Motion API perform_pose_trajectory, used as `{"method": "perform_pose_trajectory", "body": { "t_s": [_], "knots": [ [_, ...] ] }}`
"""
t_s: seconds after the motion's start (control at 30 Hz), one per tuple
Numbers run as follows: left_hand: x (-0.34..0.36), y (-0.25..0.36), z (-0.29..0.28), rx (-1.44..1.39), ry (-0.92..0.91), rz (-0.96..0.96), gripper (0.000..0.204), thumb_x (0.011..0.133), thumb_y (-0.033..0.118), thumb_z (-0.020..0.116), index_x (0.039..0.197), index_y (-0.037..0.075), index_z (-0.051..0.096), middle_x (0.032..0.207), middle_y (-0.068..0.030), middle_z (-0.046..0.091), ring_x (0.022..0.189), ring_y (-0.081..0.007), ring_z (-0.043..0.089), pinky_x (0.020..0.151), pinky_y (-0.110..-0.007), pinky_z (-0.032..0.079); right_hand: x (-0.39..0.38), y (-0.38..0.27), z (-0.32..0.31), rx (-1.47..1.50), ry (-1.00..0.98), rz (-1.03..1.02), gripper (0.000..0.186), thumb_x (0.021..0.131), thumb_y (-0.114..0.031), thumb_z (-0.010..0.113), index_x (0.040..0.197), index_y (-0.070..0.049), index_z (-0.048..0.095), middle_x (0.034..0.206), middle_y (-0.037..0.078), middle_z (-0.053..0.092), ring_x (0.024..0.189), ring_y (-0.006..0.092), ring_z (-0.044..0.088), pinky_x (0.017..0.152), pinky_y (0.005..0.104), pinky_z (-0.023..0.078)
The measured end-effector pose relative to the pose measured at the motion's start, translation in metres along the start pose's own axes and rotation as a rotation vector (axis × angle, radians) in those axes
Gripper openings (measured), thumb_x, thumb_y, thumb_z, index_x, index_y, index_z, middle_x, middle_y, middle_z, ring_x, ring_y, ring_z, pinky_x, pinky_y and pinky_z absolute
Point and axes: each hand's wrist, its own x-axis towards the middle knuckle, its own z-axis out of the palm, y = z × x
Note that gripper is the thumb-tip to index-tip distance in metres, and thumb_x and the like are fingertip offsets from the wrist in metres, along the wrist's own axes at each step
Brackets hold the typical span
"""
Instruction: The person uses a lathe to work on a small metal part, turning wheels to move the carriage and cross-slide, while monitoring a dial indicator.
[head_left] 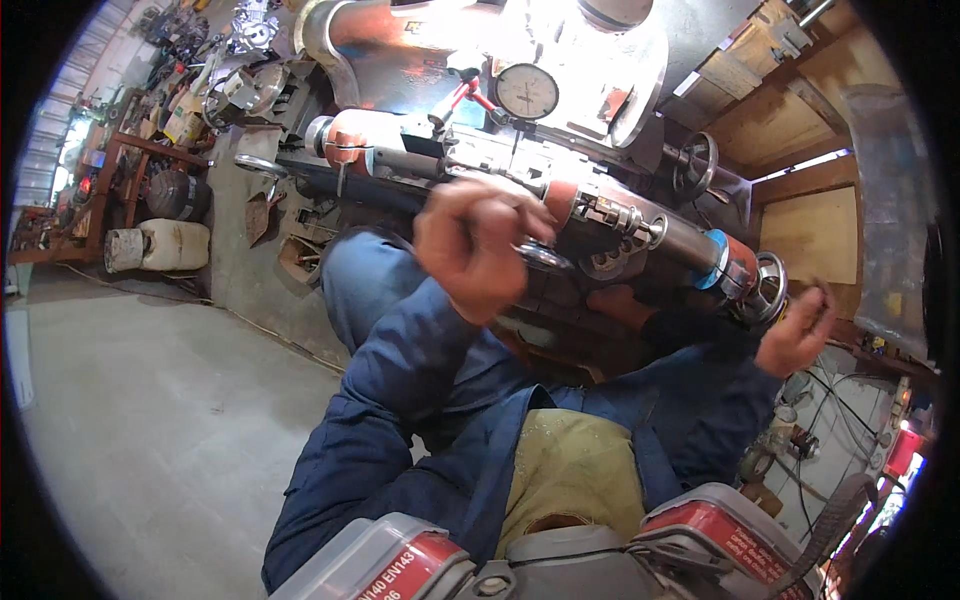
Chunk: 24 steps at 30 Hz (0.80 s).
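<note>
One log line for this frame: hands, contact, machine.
left hand: fingers curled at small handle | right hand: open beside handwheel, contact unclear | machine: dial gauge above

Blue work jacket, long sleeves, bare hands

- Long cylindrical machine shaft: glossy steel, with worn orange-painted sections.
- Small chrome handwheel: shiny metal.
- Blue work jacket sleeve: matt cloth.
- Grey concrete floor: rough, dull.
- Brown wooden panels: matt.
</note>
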Motion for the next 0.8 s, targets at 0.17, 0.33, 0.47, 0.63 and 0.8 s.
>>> {"method": "perform_pose_trajectory", "body": {
  "t_s": [0.17, 0.33, 0.47, 0.63, 0.8],
  "knots": [
    [-0.025, 0.020, 0.032, 0.105, -0.445, 0.048, 0.018, 0.083, 0.022, 0.070, 0.084, 0.004, 0.067, 0.087, -0.0100, 0.062, 0.084, -0.0240, 0.057, 0.078, -0.036, 0.046, -0.055, -0.113, 0.023, 0.598, -1.086, -0.426, 0.032, 0.082, -0.008, 0.068, 0.111, 0.002, 0.059, 0.113, 0.019, 0.062, 0.095, 0.0358, 0.065, 0.082, 0.0399, 0.053],
    [-0.043, 0.010, 0.030, 0.023, 0.029, -0.274, 0.037, 0.098, 0.039, 0.055, 0.102, 0.002, 0.056, 0.089, -0.0051, 0.052, 0.077, -0.0154, 0.051, 0.067, -0.026, 0.042, -0.044, -0.122, 0.058, 0.631, -1.047, -0.328, 0.034, 0.087, -0.006, 0.062, 0.118, 0.001, 0.053, 0.086, 0.016, 0.065, 0.074, 0.0298, 0.063, 0.067, 0.0366, 0.051],
    [-0.047, -0.016, 0.002, -0.160, 0.384, -0.918, 0.024, 0.102, 0.032, 0.050, 0.104, 0.008, 0.048, 0.078, 0.0009, 0.045, 0.067, -0.0088, 0.047, 0.058, -0.024, 0.039, 0.001, -0.126, 0.105, 0.809, -0.838, -0.034, 0.045, 0.097, -0.009, 0.055, 0.137, -0.005, 0.035, 0.078, 0.008, 0.065, 0.056, 0.0088, 0.056, 0.048, 0.0231, 0.043],
    [-0.045, -0.039, -0.010, -0.135, 0.292, -1.062, 0.023, 0.098, 0.033, 0.056, 0.105, 0.011, 0.052, 0.083, 0.0000, 0.064, 0.059, -0.0045, 0.054, 0.041, -0.016, 0.032, 0.009, -0.122, 0.151, 0.680, -0.878, -0.057, 0.046, 0.098, -0.008, 0.053, 0.141, -0.012, 0.037, 0.076, 0.007, 0.065, 0.054, 0.0070, 0.055, 0.047, 0.0222, 0.044],
    [-0.041, -0.048, -0.023, -0.230, 0.232, -1.100, 0.019, 0.096, 0.029, 0.062, 0.102, 0.012, 0.055, 0.080, 0.0000, 0.063, 0.054, -0.0050, 0.052, 0.039, -0.016, 0.032, 0.001, -0.116, 0.167, 0.601, -0.958, -0.035, 0.049, 0.098, -0.009, 0.053, 0.144, -0.015, 0.036, 0.076, 0.006, 0.065, 0.055, 0.0060, 0.056, 0.049, 0.0223, 0.046]
  ]
}}
